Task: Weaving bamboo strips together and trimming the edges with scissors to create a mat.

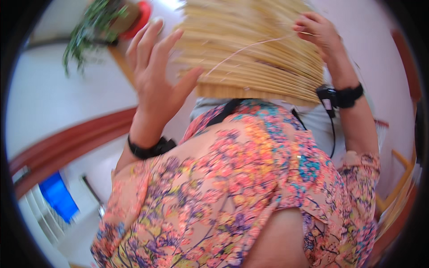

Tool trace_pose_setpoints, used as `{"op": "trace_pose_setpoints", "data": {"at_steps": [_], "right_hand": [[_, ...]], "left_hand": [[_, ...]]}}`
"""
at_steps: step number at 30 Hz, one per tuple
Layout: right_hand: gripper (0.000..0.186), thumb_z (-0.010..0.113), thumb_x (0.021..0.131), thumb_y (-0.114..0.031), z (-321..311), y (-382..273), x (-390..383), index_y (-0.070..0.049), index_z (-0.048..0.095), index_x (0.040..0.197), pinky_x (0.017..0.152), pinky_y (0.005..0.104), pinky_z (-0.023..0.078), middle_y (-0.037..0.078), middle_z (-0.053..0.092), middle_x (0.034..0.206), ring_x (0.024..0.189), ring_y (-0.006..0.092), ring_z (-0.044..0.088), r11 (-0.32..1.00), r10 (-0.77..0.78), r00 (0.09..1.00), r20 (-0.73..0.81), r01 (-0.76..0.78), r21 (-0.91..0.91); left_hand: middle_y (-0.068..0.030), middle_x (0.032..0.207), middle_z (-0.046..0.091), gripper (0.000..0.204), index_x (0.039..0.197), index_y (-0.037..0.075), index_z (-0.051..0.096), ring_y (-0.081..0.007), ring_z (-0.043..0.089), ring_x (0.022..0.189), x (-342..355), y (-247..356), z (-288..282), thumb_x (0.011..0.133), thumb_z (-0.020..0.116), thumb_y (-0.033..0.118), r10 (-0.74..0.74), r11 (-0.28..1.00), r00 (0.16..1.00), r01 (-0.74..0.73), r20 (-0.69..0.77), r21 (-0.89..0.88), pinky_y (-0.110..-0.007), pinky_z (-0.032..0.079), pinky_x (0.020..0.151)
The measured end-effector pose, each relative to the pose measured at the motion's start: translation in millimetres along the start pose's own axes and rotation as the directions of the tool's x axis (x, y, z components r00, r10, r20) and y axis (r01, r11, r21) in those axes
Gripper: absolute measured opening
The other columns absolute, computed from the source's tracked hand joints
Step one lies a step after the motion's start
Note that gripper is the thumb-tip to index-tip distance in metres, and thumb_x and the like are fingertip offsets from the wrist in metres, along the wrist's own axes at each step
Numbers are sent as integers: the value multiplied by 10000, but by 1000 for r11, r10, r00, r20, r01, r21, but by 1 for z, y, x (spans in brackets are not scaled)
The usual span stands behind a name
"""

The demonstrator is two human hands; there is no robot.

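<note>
A mat of thin straw-coloured stalks [263, 58], laid side by side and bound with stitches, spreads in front of me over my lap. My right hand [315, 33] is raised over its right side, fingertips pinched on a pale thread [250, 46]. From there the thread curves down leftward to the mat's left edge, near my left thumb. My left hand [156, 71] is held up beside that left edge, fingers spread and apart from the mat, with nothing in it. Both hands are slightly blurred.
A leafy green plant [91, 29] stands at the upper left, near a red round object [142, 20]. A dark red beam [76, 138] crosses at the left, with a blue panel [58, 196] below it. A light wooden frame [397, 183] is at the lower right.
</note>
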State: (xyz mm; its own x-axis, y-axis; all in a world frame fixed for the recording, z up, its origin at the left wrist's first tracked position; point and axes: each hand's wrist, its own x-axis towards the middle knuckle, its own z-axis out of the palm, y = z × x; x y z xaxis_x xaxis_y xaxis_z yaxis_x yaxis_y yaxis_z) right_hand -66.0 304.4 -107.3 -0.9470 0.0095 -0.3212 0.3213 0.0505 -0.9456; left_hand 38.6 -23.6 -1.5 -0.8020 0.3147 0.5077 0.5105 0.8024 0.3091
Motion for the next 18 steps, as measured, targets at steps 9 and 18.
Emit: {"op": "trace_pose_setpoints", "data": {"at_steps": [9, 18], "right_hand": [[143, 567, 805, -116, 6, -56, -12, 14, 577, 863, 633, 247, 490, 100, 624, 761, 678, 139, 609, 934, -280, 918, -280, 328, 143], [297, 534, 840, -220, -128, -26, -96, 15, 527, 1019, 603, 269, 500, 115, 611, 829, 687, 167, 614, 989, -106, 949, -296, 131, 67]], "left_hand": [[-152, 1164, 511, 359, 975, 26, 583, -346, 433, 1112, 40, -26, 9, 637, 682, 94, 154, 960, 797, -261, 585, 104, -423, 344, 926], [-115, 931, 616, 101, 690, 2, 592, -278, 545, 974, 28, -4, 21, 615, 658, 20, 110, 994, 871, -100, 479, -47, -378, 371, 852]]}}
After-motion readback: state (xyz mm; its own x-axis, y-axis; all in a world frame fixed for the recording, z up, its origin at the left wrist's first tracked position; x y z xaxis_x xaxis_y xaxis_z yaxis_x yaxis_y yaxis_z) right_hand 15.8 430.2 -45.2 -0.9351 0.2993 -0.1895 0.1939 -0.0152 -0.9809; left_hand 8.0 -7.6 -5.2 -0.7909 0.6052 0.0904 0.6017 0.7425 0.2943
